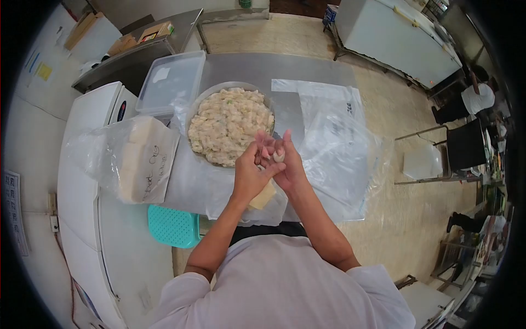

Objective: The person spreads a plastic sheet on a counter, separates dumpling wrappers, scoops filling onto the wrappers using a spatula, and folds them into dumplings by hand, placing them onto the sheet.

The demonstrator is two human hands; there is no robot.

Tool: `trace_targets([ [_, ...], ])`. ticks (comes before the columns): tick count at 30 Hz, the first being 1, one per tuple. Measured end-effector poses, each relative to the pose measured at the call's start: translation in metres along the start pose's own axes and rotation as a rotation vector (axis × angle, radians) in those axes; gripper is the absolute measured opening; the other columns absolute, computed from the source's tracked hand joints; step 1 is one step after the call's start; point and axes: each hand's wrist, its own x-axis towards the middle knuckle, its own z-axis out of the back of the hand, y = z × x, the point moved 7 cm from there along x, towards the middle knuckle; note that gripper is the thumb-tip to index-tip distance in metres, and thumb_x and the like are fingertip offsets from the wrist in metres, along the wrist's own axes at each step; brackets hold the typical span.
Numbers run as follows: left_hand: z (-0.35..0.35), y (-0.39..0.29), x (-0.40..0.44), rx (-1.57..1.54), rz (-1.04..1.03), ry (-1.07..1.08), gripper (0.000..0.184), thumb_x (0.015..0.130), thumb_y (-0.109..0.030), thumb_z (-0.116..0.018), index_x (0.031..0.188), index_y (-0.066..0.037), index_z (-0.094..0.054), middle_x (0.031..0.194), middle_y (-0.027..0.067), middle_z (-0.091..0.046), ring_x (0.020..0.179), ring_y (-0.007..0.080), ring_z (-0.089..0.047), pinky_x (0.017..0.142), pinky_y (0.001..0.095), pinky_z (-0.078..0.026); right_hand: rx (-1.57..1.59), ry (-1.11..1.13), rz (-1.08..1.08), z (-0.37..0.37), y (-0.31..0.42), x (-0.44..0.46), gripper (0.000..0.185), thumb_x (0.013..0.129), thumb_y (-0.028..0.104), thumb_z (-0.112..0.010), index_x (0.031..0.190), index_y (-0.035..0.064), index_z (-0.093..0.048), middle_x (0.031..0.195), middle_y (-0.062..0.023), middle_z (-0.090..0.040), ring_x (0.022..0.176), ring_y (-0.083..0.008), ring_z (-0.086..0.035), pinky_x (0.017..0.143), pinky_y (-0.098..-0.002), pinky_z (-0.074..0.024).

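My left hand (253,171) and my right hand (291,165) are together at the near edge of a large round bowl (193,109). Between their curled fingers is a small whitish dumpling (279,157), partly hidden. The bowl is heaped with pale, chunky filling (230,125) flecked with green. Beneath my wrists lies a stack of yellowish wrappers (263,196) on clear plastic, partly covered by my left hand.
Left of the bowl, a plastic bag of wrapper stacks (143,162) bears handwriting. A clear lid (171,82) lies behind it. Plastic sheeting (339,148) covers the metal table's right side. A turquoise basket (174,226) sits low at left. Other people (478,101) are far right.
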Motion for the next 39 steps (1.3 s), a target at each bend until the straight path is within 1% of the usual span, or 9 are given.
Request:
trace_targets([
  [10, -0.019, 0.024, -0.011, -0.097, 0.221, 0.04, 0.035, 0.078, -0.003, -0.082, 0.087, -0.003, -0.048, 0.098, 0.0093, -0.07, 0.062, 0.0049, -0.057, 0.055, 0.0218, -0.049, -0.108, -0.226, 0.338, 0.023, 0.069, -0.035, 0.046, 0.099, 0.048, -0.053, 0.076, 0.009, -0.055, 0.116, -0.0127, -0.063, 0.122, -0.0301, -0.056, 0.105, -0.047, -0.0454],
  [11, -0.008, 0.023, -0.012, -0.096, 0.228, 0.01, 0.035, 0.079, -0.003, -0.081, 0.088, -0.005, -0.047, 0.102, 0.0121, -0.07, 0.062, 0.0051, -0.058, 0.055, 0.0217, -0.05, -0.191, -0.404, 0.407, 0.039, 0.091, -0.047, 0.046, 0.099, 0.048, -0.054, 0.074, 0.0098, -0.052, 0.093, -0.0085, -0.065, 0.097, -0.0244, -0.063, 0.088, -0.0399, -0.0521],
  [13, 0.014, 0.027, -0.016, -0.098, 0.241, -0.021, 0.035, 0.079, -0.003, -0.08, 0.089, -0.006, -0.047, 0.107, 0.0149, -0.071, 0.062, 0.0054, -0.059, 0.056, 0.0217, -0.052, -0.472, -0.581, 0.506, 0.056, 0.13, -0.067, 0.049, 0.099, 0.049, -0.056, 0.069, 0.0116, -0.046, 0.066, -0.0027, -0.051, 0.049, -0.0107, -0.039, 0.044, -0.0262, -0.0312],
  [15, 0.041, 0.032, -0.02, 0.044, 0.21, -0.087, 0.035, 0.079, -0.005, -0.08, 0.089, -0.006, -0.047, 0.106, 0.0156, -0.07, 0.061, 0.0057, -0.058, 0.055, 0.0223, -0.052, -0.77, -0.671, 0.495, 0.081, 0.146, -0.076, 0.05, 0.1, 0.049, -0.055, 0.067, 0.0113, -0.048, 0.063, -0.0038, -0.051, 0.045, -0.0104, -0.042, 0.041, -0.0243, -0.0307],
  [21, 0.078, 0.045, -0.042, 0.129, 0.244, -0.167, 0.035, 0.079, -0.009, -0.081, 0.089, -0.004, -0.048, 0.103, 0.0141, -0.07, 0.059, 0.0065, -0.059, 0.054, 0.0222, -0.051, -1.186, -0.622, -0.23, 0.154, 0.116, -0.062, 0.059, 0.102, 0.051, -0.045, 0.076, 0.0013, -0.062, 0.073, -0.0056, -0.059, 0.053, -0.0144, -0.055, 0.042, -0.0304, -0.0422],
  [23, 0.081, 0.046, -0.047, 0.115, 0.249, -0.178, 0.035, 0.08, -0.01, -0.081, 0.089, -0.004, -0.048, 0.102, 0.0143, -0.07, 0.059, 0.0065, -0.059, 0.054, 0.0223, -0.051, -1.366, -0.591, -0.164, 0.162, 0.114, -0.053, 0.045, 0.1, 0.039, -0.052, 0.082, -0.0004, -0.065, 0.073, -0.01, -0.061, 0.066, -0.024, -0.062, 0.055, -0.0362, -0.0508],
  [25, 0.083, 0.047, -0.051, 0.1, 0.254, -0.188, 0.035, 0.08, -0.01, -0.081, 0.089, -0.004, -0.048, 0.102, 0.0145, -0.07, 0.059, 0.0064, -0.059, 0.054, 0.0224, -0.051, -2.149, -0.113, 0.277, 0.122, 0.108, -0.036, 0.017, 0.091, 0.018, -0.059, 0.092, 0.0015, -0.065, 0.083, -0.016, -0.063, 0.078, -0.0356, -0.064, 0.071, -0.0433, -0.0537],
  [31, 0.089, 0.05, -0.06, 0.101, 0.251, -0.239, 0.032, 0.082, -0.012, -0.079, 0.088, -0.003, -0.049, 0.101, 0.0139, -0.07, 0.059, 0.006, -0.058, 0.054, 0.0222, -0.05, -1.997, 0.005, 0.315, 0.093, 0.096, -0.027, 0.045, 0.066, -0.01, -0.066, 0.107, 0.0052, -0.059, 0.102, -0.017, -0.061, 0.094, -0.0402, -0.06, 0.08, -0.0466, -0.0512],
  [39, 0.039, 0.066, -0.057, 0.208, 0.312, 0.03, 0.025, 0.079, -0.009, -0.077, 0.085, -0.001, -0.054, 0.083, 0.0108, -0.07, 0.059, 0.0167, -0.063, 0.055, 0.0299, -0.049, -1.832, -0.033, 0.211, 0.109, 0.091, -0.025, 0.045, 0.066, -0.012, -0.07, 0.107, 0.0035, -0.058, 0.107, -0.0166, -0.064, 0.097, -0.0348, -0.065, 0.081, -0.0391, -0.055],
])
